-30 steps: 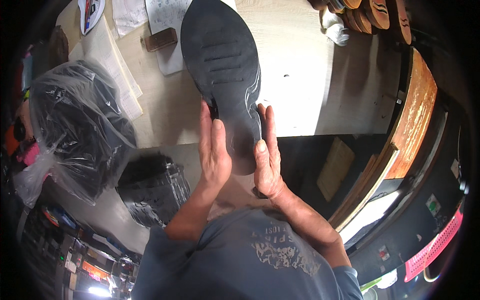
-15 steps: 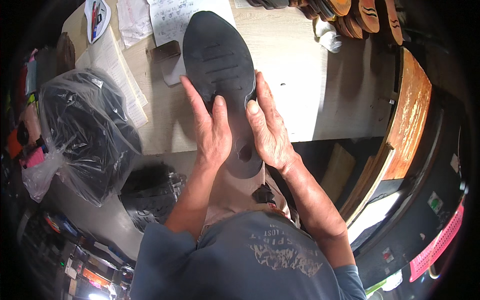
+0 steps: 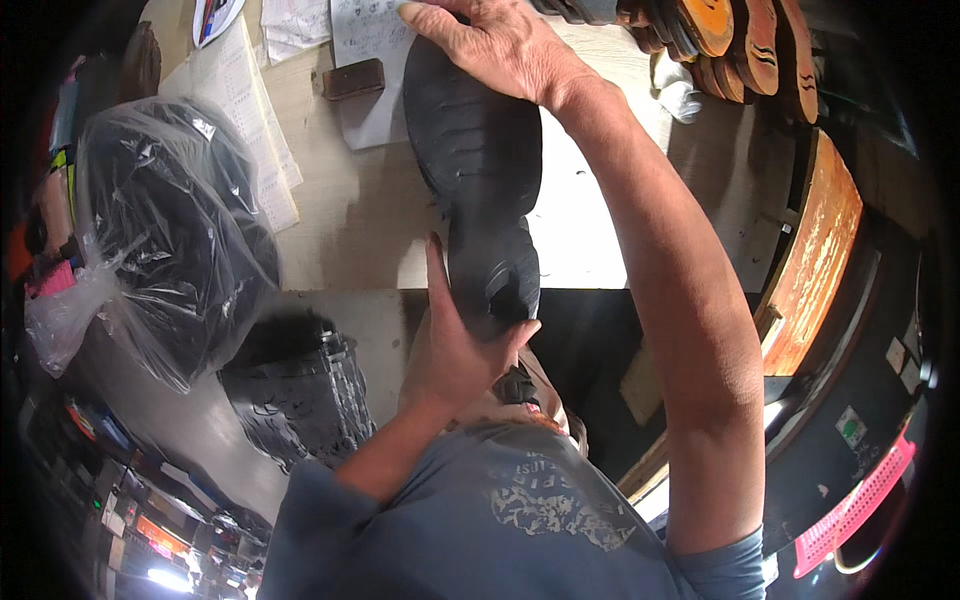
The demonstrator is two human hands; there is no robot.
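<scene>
A black shoe sole (image 3: 470,150) with slits across its broad part and a hole in its heel is held between my two hands. My left hand (image 3: 455,345) is closed round the heel end, with the thumb on one side and fingers on the other. Over the broad toe end lies my right hand (image 3: 495,45), gripping its far edge; some of its fingertips run off the top of the view. The heel end overhangs the table's near edge. Just left of the toe end, a small dark brown block (image 3: 354,80) rests partly on a written sheet (image 3: 375,125).
At left sits a clear plastic bag (image 3: 180,240) with black contents. Several orange and dark soles (image 3: 715,30) are stacked at the far right, beside a small white bundle (image 3: 676,88). Black ribbed pieces (image 3: 300,390) lie below the table edge. A wooden board (image 3: 815,260) stands at right.
My right hand has moved from the sole's waist up to its toe end. My left hand has slid down to the heel. The view has shifted slightly.
</scene>
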